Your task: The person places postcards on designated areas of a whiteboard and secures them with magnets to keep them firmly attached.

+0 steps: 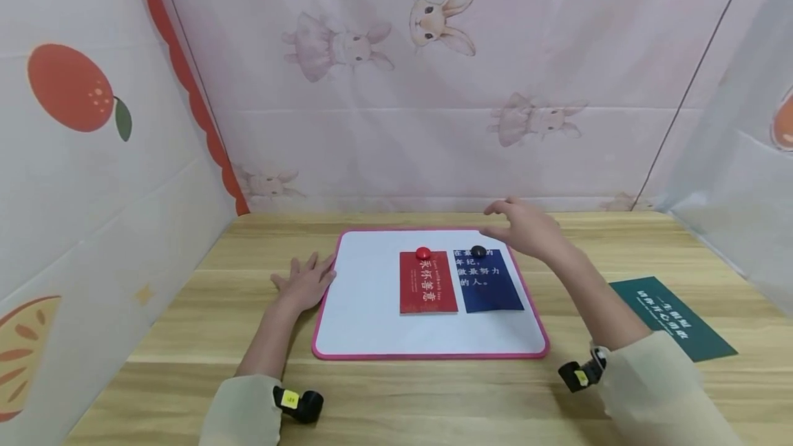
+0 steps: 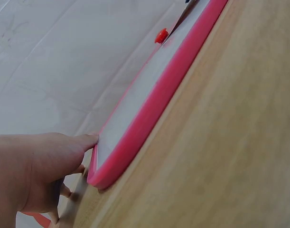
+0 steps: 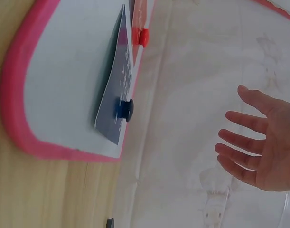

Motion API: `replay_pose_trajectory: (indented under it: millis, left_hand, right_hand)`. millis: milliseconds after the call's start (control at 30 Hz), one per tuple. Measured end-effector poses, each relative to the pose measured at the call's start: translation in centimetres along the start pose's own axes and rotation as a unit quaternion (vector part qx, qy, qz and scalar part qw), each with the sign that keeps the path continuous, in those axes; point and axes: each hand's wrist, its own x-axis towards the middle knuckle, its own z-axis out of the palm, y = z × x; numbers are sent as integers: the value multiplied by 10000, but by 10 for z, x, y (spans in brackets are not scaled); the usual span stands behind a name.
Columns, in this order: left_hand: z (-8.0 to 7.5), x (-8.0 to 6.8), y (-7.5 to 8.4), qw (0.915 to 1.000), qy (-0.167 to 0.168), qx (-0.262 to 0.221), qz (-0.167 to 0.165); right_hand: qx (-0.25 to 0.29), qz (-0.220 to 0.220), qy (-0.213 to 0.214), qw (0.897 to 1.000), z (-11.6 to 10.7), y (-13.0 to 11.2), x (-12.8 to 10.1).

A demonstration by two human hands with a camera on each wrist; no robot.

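Note:
A small whiteboard (image 1: 365,294) with a pink frame lies on the wooden table. My left hand (image 1: 305,284) rests at its left edge, fingers spread on the table; the left wrist view shows the thumb (image 2: 90,140) touching the pink frame. On the board, a red card (image 1: 427,288) sits under a red round magnet (image 1: 423,253). To its right, a dark blue card (image 1: 489,288) with white writing is under a black magnet (image 1: 478,251). My right hand (image 1: 526,229) hovers above the board's upper right corner, holding nothing, its fingers (image 3: 242,141) apart and slightly bent.
A green card (image 1: 675,319) with white writing lies on the table to the right of the board, beside my right forearm. A small dark round piece (image 3: 110,223) shows on the table beyond the board in the right wrist view. Rabbit-printed sheeting (image 1: 372,157) stands behind the table.

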Motion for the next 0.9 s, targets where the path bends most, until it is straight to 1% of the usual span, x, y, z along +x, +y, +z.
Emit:
replay_pose_trajectory:
  millis: [233,333,467,600,700,833,900]
  left_hand:
    - [0,-1,0,10000,24,-23,-1]
    - [0,-1,1,10000,30,-12,-26]
    - [-1,-1,2,10000,23,-4,27]
    - [0,1,4,10000,17,1,71]
    - [2,2,3,10000,-25,-7,70]
    - [3,1,1,9999,-91,-27,40]
    - [3,2,0,10000,-73,-21,50]
  right_hand:
    - [402,62,6,9992,-9,15,-25]
    - [468,158,47,9988,-10,21,-33]
    - [441,219,122,9987,-12,29,-43]
    - [533,232,96,9983,-15,38,-50]
    - [679,319,29,9972,-21,45,-52]
    - [837,531,-26,9951,-30,61,-55]
    - [800,676,-25,9945,-35,72,-58]
